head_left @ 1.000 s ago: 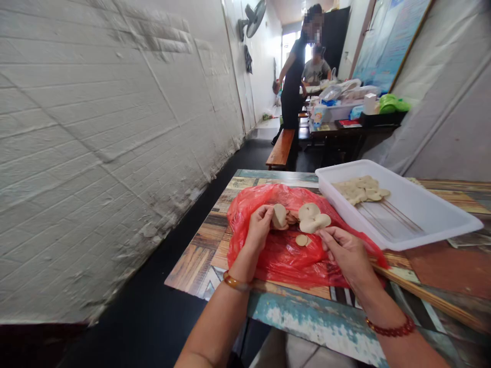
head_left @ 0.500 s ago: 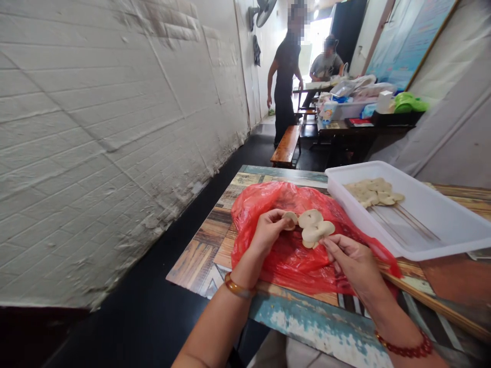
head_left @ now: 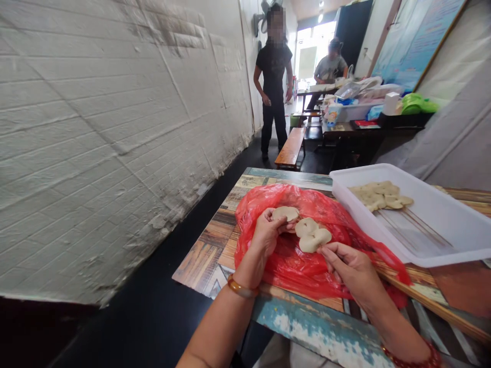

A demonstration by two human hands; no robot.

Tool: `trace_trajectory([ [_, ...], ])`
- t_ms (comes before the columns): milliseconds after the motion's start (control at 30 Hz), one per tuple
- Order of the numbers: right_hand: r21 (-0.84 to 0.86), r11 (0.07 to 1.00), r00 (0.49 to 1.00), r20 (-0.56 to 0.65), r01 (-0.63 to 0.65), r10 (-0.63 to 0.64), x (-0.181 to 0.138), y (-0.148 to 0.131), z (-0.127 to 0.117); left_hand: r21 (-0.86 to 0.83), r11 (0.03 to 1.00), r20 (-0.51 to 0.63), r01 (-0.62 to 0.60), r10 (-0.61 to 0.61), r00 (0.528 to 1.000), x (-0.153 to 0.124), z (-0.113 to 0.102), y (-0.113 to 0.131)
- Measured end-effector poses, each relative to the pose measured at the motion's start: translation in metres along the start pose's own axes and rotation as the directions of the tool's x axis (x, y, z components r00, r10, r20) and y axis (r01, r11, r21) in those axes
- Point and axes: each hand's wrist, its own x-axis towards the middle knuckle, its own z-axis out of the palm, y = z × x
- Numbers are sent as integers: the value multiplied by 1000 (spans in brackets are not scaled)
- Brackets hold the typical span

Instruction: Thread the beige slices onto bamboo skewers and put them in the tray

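Note:
My left hand (head_left: 264,232) pinches a pale beige, flat round slice (head_left: 286,213) between thumb and fingers. Close beside it, my right hand (head_left: 345,259) is closed at the near end of a skewer of similar slices (head_left: 312,239); the stick itself is mostly hidden by the slices and fingers. Both hands are above a crumpled red plastic bag (head_left: 253,204) spread on the table. To the right, a white plastic tray (head_left: 425,259) holds several finished-looking skewers (head_left: 379,196), their slices bunched at the far end and thin sticks pointing toward me.
A bundle of thin wooden sticks (head_left: 441,306) lies on the patterned table (head_left: 207,255), right of my right hand. Beyond are a wooden bench (head_left: 291,147), a standing person (head_left: 274,76), a seated person (head_left: 330,66) and a cluttered table (head_left: 345,130). A white wall (head_left: 115,128) runs along the left.
My left hand has turned its slice flatter, so more of its face shows. The view has shifted slightly. The standing person has moved left and now faces this way.

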Motion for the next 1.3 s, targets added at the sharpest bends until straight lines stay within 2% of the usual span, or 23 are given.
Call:
trace_trajectory([
  [133,-34,999,999,41,28,-26,0,9,4,-70,997,-42,21,-24,999,-2,5,5],
  [267,-106,993,998,44,49,-45,0,13,10,-108,992,-27,62,-65,997,-3,6,8],
  [567,-172,983,997,3,71,-71,0,16,14,-117,993,-52,9,-15,999,-3,5,7],
  [933,-149,989,1000,-5,16,-17,1,14,15,-66,998,-68,-21,17,998,-6,9,8],
  [1133,-141,990,1000,-5,13,-14,2,15,16,104,987,-25,-123,127,992,-7,7,5],
  [1300,-146,989,1000,-5,8,-9,4,17,15,307,927,-30,-215,236,971,-7,6,3],
])
